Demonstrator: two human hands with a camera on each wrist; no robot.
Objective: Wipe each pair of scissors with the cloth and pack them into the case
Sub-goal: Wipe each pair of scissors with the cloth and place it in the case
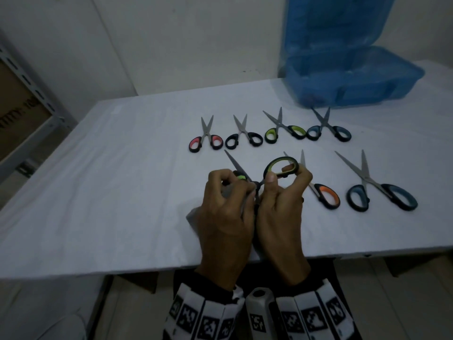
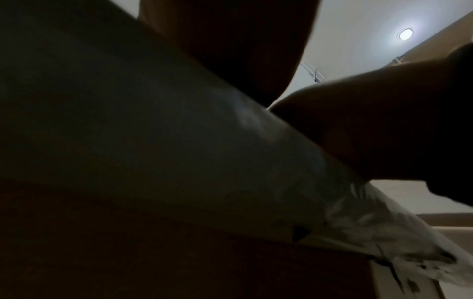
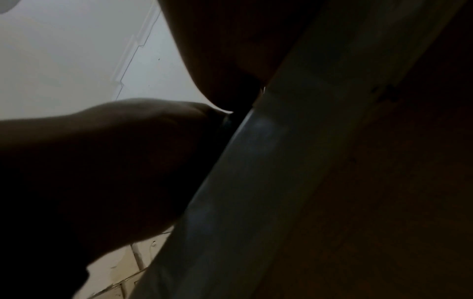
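Head view: right hand [image 1: 282,207] pinches the upper loop of the green-handled scissors [image 1: 282,168], raised over the table [image 1: 122,192]; left hand [image 1: 225,209] curls round what seems a grey cloth [image 1: 226,191] at the pivot; one blade points far-left; the open blue case [image 1: 353,77] sits far right, nearer the right hand.

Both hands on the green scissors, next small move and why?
Probably draw the grey cloth in the left hand along the blade of the green-handled scissors, while the right hand steadies the handle loop. The open blue plastic case looks empty; six scissors lie unpacked.
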